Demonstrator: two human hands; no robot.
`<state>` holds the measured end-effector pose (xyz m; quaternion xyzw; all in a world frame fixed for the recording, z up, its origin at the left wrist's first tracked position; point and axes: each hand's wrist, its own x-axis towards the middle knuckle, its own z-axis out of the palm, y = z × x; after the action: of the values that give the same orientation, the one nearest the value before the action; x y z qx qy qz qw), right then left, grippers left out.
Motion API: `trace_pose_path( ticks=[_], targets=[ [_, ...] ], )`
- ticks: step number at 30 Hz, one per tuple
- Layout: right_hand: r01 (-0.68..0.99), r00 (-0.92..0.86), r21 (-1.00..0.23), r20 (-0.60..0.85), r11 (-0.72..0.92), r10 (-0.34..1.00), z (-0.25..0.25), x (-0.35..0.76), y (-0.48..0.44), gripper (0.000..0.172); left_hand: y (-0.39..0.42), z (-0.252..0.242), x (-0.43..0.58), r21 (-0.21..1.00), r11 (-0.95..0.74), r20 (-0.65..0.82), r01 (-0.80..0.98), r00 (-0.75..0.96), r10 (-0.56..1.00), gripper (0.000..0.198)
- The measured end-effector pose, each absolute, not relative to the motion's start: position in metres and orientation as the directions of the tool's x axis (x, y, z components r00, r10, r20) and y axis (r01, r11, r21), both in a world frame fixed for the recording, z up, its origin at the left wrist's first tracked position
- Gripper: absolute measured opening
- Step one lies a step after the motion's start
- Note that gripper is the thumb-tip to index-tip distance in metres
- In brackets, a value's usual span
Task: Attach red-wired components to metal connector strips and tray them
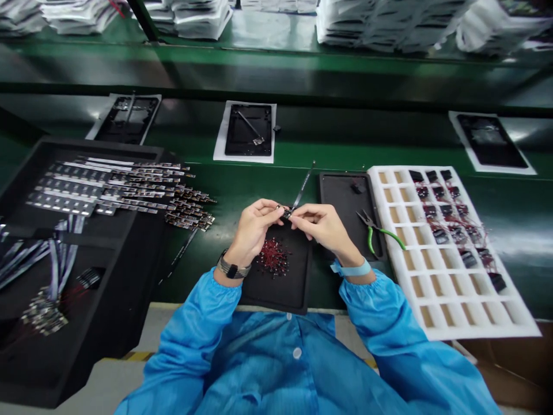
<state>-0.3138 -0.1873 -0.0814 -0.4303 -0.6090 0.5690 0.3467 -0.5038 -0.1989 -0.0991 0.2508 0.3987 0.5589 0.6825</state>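
Note:
Between my two hands is a small circuit board (286, 212) with a long flat ribbon cable (304, 185) rising from it. My left hand (259, 226) pinches the board's left end between thumb and fingers. My right hand (322, 226) closes its fingertips on the right end, beside the cable's base. Fine detail under the fingertips is hidden. Just below my hands a pile of small parts with red wires (273, 257) lies on a black tray (276, 294).
Green-handled pliers (372, 235) rest on a second black tray (341, 199). Right of it stands a white foam tray (475, 320) with black wired parts. A black bin (129, 271) of ribbon-cable boards is left. Device housings (248, 129) lie behind, below a shelf of stacked bags (367, 26).

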Motion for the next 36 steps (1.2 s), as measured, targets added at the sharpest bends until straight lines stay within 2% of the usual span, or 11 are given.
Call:
trace_pose_path(
  ticks=[8, 18, 29, 36],
  targets=[
    [0.207, -0.382, -0.977, -0.032, 0.051, 0.924, -0.0742, -0.3126, -0.188, 0.032, -0.2002, -0.0983, -0.5027, 0.802, 0.256, -0.267, -0.539, 0.06, 0.962, 0.033],
    [0.198, -0.41, -0.98, -0.061, 0.024, 0.91, -0.0753, -0.3112, -0.1873, 0.029, -0.2021, -0.0943, -0.5051, 0.85, 0.225, -0.237, -0.476, 0.036, 0.971, 0.034],
    [0.216, -0.417, -0.976, -0.113, -0.022, 0.902, -0.0761, -0.3123, -0.188, 0.037, -0.1999, -0.0966, -0.507, 0.854, 0.222, -0.221, -0.471, 0.057, 0.974, 0.036],
    [0.21, -0.423, -0.978, -0.093, -0.002, 0.902, -0.0795, -0.3129, -0.1874, 0.036, -0.2031, -0.0982, -0.5078, 0.925, 0.159, -0.173, -0.344, -0.008, 0.985, 0.036]
  ],
)
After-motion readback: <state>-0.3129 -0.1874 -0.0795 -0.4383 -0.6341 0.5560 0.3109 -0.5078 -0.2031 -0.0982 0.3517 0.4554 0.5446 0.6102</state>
